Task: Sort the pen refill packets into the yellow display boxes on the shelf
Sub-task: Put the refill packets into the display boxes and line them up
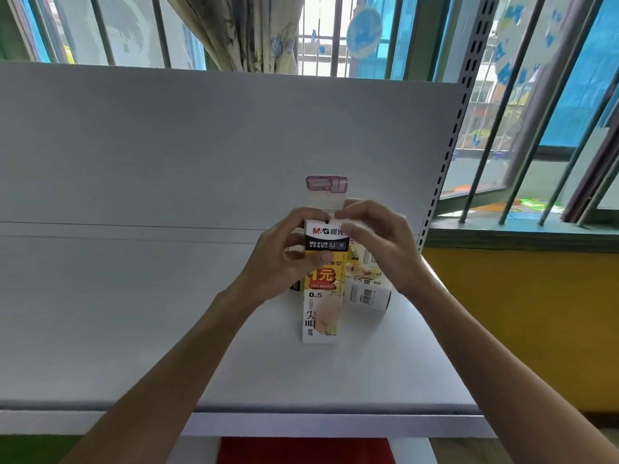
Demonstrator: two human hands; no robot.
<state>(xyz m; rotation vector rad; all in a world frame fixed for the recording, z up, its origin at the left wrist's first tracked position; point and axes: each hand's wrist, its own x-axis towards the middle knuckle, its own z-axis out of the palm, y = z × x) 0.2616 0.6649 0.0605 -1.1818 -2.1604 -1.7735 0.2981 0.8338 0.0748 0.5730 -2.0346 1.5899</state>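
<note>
Stands at a white shelf (pixel 134 329) backed by a white panel (pixel 201 145). Holds a yellow box (pixel 323 286) upright over the right half of the shelf, nearer its back edge than its front. Cannot tell whether the box's lower end rests on the shelf or hangs just above it. Wraps the left grip (pixel 284 259) round the box's left side, thumb laid across the printed front and fingers curled behind. Pinches the box's top edge with the right grip (pixel 378 242), thumb and forefinger closed just under the raised white flap (pixel 326 192). Has a second box (pixel 366 289) just behind and to the right of the first, near the shelf's right edge, barcode side facing forward, partly hidden by the right grip. Faces a barred window (pixel 522 145) and a patterned curtain (pixel 241 31) beyond the panel.
</note>
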